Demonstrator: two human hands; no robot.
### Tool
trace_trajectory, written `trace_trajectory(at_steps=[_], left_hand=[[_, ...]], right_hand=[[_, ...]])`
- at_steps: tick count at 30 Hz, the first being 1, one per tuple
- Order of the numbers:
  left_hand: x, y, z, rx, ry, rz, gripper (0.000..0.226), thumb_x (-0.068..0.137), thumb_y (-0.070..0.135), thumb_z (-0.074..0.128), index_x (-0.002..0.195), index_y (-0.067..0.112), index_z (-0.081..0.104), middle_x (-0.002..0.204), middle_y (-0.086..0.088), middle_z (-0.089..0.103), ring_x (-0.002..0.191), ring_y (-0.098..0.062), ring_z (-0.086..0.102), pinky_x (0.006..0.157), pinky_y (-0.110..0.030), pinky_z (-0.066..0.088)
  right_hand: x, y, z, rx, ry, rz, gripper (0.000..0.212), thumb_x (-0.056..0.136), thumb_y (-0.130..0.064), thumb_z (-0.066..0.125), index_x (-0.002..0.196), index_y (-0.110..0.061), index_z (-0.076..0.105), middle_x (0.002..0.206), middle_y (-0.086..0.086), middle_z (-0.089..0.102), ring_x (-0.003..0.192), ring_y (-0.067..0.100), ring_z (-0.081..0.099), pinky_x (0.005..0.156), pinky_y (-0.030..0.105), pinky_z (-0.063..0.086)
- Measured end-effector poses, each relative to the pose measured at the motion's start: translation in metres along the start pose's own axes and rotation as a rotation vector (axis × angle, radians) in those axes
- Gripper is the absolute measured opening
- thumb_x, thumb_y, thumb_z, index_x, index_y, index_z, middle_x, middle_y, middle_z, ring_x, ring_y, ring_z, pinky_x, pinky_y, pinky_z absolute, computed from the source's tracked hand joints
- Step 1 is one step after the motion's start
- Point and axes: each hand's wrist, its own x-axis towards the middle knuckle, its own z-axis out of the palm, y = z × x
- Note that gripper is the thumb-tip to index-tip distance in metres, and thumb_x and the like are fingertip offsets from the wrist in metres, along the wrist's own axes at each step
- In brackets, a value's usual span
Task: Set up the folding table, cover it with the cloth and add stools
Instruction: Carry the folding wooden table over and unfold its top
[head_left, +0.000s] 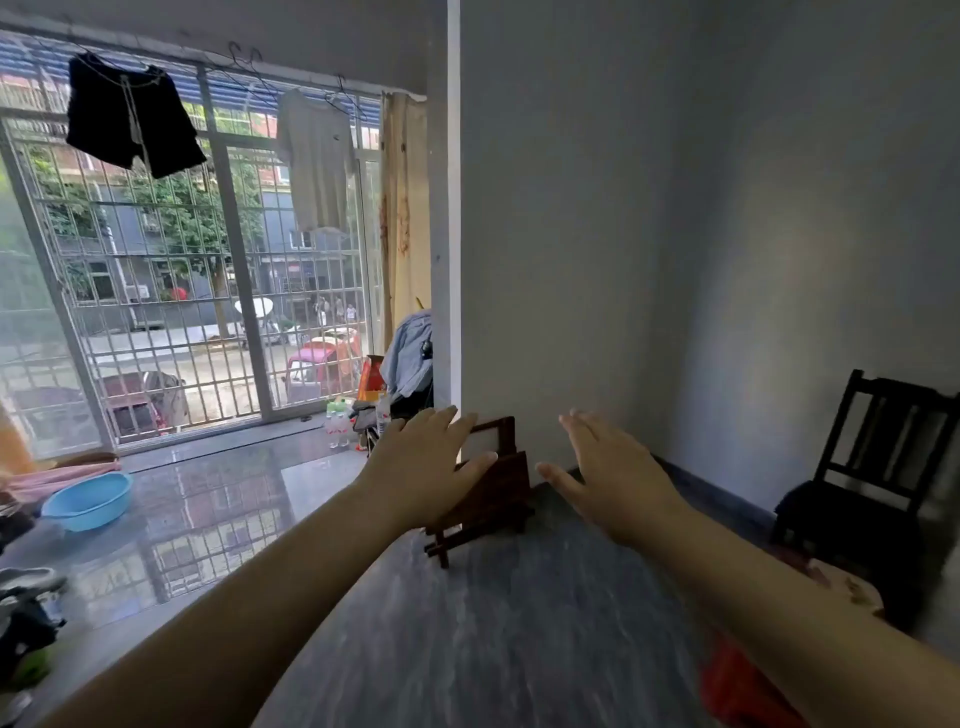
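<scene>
Against the far wall corner stands the folded table (491, 486), upright on the floor. My left hand (423, 467) touches its left edge, fingers spread; right hand (613, 480) open, just beside, not touching. Left is nearer.

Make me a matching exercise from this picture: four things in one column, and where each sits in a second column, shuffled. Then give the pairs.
Things:
1. folded wooden table
2. blue basin
3. black shorts
4. dark wooden chair

Places:
A. on a hanger across the window, upper left
B. on the shiny floor at the left, near the window
C. against the wall at the far right
D. standing folded at the wall corner, between the left hand and right hand

Pairs: 1-D, 2-B, 3-A, 4-C
</scene>
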Motion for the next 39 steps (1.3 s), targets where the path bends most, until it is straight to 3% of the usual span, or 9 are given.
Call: trace_trajectory(at_steps=[18,25,39], left_hand=[[0.138,-0.129,0.124,0.028,-0.042,-0.025,0.068,0.094,0.059,0.022,0.149,0.021,0.009,0.158,-0.003,0.011,0.144,-0.021,0.008,0.114,-0.042,0.012],[0.221,-0.16,0.194,0.042,-0.08,-0.073,0.07,0.093,0.059,0.022,0.149,0.021,0.005,0.158,-0.002,0.007,0.144,-0.022,0.004,0.114,-0.043,0.01],[0.435,-0.244,0.326,0.051,-0.255,-0.24,0.069,0.094,0.057,0.021,0.149,0.021,0.002,0.158,-0.005,0.006,0.144,-0.023,0.003,0.115,-0.044,0.01]], right_hand=[[0.194,0.011,0.144,-0.011,-0.054,0.037,0.075,0.092,-0.057,0.035,0.149,-0.014,0.013,0.157,0.006,0.015,0.145,0.02,0.011,0.118,0.036,0.015],[0.289,0.061,0.214,0.018,-0.045,0.004,0.077,0.092,-0.058,0.032,0.15,-0.013,0.008,0.158,0.007,0.007,0.146,0.021,0.005,0.118,0.037,0.012],[0.53,0.169,0.327,0.034,-0.226,-0.092,0.075,0.094,-0.055,0.029,0.149,-0.009,0.009,0.158,0.01,0.008,0.145,0.024,0.004,0.117,0.036,0.01]])
